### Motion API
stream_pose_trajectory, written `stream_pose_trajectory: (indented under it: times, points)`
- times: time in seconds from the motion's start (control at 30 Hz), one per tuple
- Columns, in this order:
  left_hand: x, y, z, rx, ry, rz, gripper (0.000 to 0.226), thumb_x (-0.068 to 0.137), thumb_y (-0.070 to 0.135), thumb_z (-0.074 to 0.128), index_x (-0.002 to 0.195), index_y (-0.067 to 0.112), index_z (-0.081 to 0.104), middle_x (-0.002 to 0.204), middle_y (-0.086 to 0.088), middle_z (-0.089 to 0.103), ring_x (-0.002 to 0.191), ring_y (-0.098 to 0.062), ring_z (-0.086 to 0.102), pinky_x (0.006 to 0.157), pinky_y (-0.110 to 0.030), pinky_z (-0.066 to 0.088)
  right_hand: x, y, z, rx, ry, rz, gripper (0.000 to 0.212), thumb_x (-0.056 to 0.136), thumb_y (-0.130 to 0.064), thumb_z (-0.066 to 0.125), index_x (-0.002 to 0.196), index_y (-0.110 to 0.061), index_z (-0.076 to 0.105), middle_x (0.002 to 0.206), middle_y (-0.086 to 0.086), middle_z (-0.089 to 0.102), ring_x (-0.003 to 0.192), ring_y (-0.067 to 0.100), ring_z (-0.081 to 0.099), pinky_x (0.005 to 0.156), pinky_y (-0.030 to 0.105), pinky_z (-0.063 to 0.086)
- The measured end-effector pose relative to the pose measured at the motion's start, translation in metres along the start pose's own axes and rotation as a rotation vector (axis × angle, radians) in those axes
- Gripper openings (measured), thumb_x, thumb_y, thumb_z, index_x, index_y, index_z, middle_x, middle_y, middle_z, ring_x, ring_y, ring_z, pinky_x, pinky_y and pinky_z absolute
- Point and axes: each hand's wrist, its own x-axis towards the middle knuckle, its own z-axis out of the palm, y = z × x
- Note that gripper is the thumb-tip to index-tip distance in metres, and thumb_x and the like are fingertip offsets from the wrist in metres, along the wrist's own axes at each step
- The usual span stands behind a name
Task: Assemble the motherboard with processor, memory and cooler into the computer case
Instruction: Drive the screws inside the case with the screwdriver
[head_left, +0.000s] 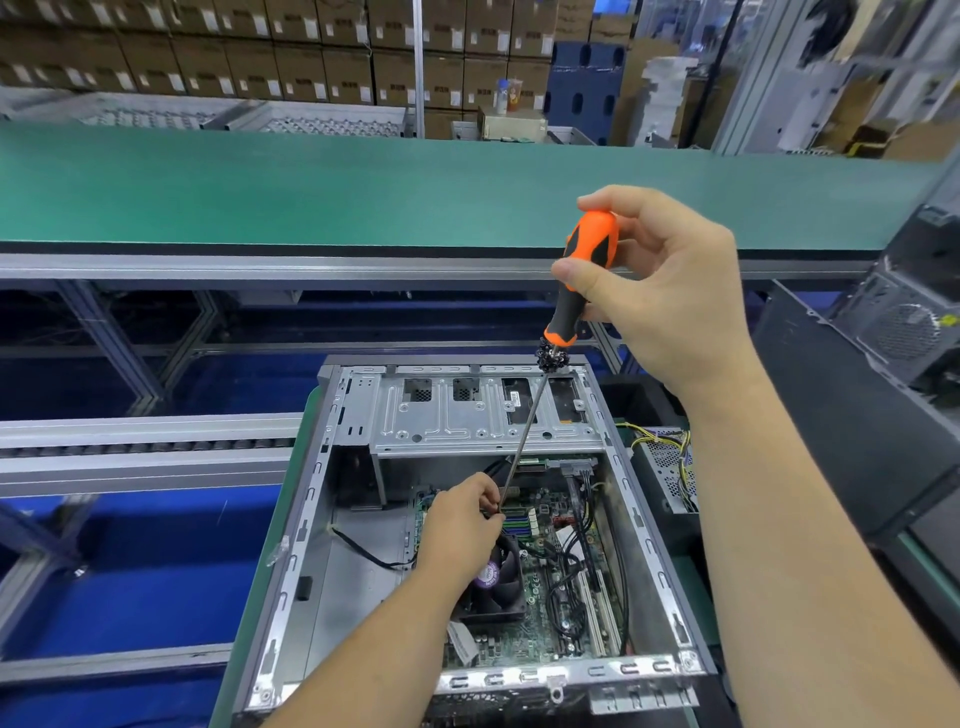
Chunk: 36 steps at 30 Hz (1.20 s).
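An open grey computer case (311, 499) lies on its side in front of me. Inside it sits the green motherboard (550, 577) with a black cooler fan (501, 584) and blue memory slots. My right hand (670, 291) grips the orange and black handle of a long screwdriver (582, 275), held above the case. A cluster of screws clings below the handle. The shaft slants down to the board's top left. My left hand (460, 525) is inside the case and pinches the shaft near its tip.
A green conveyor belt (363, 187) runs across behind the case. Another dark case (904, 322) stands at the right, and a power supply with yellow wires (670, 462) lies beside my case. Blue floor and aluminium frame rails are on the left.
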Motion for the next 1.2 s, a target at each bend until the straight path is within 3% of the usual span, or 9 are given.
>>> stream_pose_trajectory:
  times: [0.1,0.23,0.33,0.5,0.8,0.93,1.2]
  points:
    - [0.000,0.000,0.000,0.009,-0.004,0.006,0.033,0.084,0.016,0.075,0.075,0.037,0.051,0.071,0.018,0.058,0.065,0.004,0.054,0.056,-0.006,0.032,0.000,-0.001,0.002,-0.011,-0.003,0.015,0.039,0.078,-0.022,0.085,0.110,-0.031,0.065,0.091,-0.001,0.065,0.084,0.030,0.068,0.065,0.043,0.063]
    - [0.001,-0.001,0.000,0.019,-0.006,0.015,0.036,0.083,0.017,0.075,0.072,0.039,0.049,0.071,0.018,0.059,0.065,0.003,0.054,0.055,-0.007,0.033,0.000,-0.002,0.000,0.022,-0.046,0.010,0.037,0.080,-0.017,0.082,0.113,-0.025,0.065,0.097,0.010,0.068,0.087,0.036,0.068,0.072,0.048,0.062]
    - [0.002,0.000,0.002,0.056,-0.025,0.053,0.035,0.084,0.018,0.073,0.075,0.039,0.047,0.073,0.018,0.059,0.067,0.003,0.054,0.057,-0.006,0.032,0.000,-0.005,-0.001,0.000,-0.033,0.013,0.037,0.080,-0.018,0.083,0.111,-0.025,0.065,0.094,0.010,0.068,0.082,0.034,0.068,0.071,0.048,0.062]
    - [0.003,0.005,0.006,0.162,-0.042,0.087,0.024,0.087,0.021,0.069,0.084,0.032,0.048,0.080,0.015,0.063,0.078,-0.010,0.060,0.070,-0.025,0.048,-0.001,-0.010,0.003,-0.030,-0.037,0.010,0.037,0.079,-0.020,0.085,0.109,-0.027,0.064,0.091,0.010,0.069,0.074,0.033,0.069,0.066,0.045,0.062]
    - [0.006,0.014,0.017,0.310,-0.136,0.189,0.016,0.093,0.023,0.062,0.096,0.021,0.047,0.092,-0.001,0.065,0.087,-0.023,0.060,0.077,-0.040,0.053,-0.005,-0.010,-0.010,-0.056,-0.118,0.006,0.040,0.081,-0.011,0.082,0.116,-0.019,0.064,0.089,0.003,0.068,0.078,0.024,0.068,0.075,0.042,0.062]
    - [0.007,0.020,0.027,0.374,-0.152,0.257,0.017,0.093,0.023,0.062,0.099,0.020,0.047,0.085,0.002,0.055,0.086,-0.024,0.055,0.071,-0.036,0.049,-0.009,-0.004,-0.015,-0.058,-0.104,0.019,0.040,0.081,-0.010,0.082,0.117,-0.016,0.065,0.088,0.005,0.068,0.079,0.027,0.068,0.074,0.042,0.062]
    - [0.015,0.024,0.037,0.491,-0.141,0.273,0.029,0.090,0.031,0.065,0.093,0.026,0.037,0.090,-0.003,0.062,0.088,-0.028,0.059,0.074,-0.038,0.053,-0.014,0.016,-0.026,-0.063,-0.053,0.054,0.040,0.080,-0.010,0.083,0.115,-0.018,0.065,0.086,0.003,0.067,0.076,0.025,0.067,0.075,0.043,0.061]
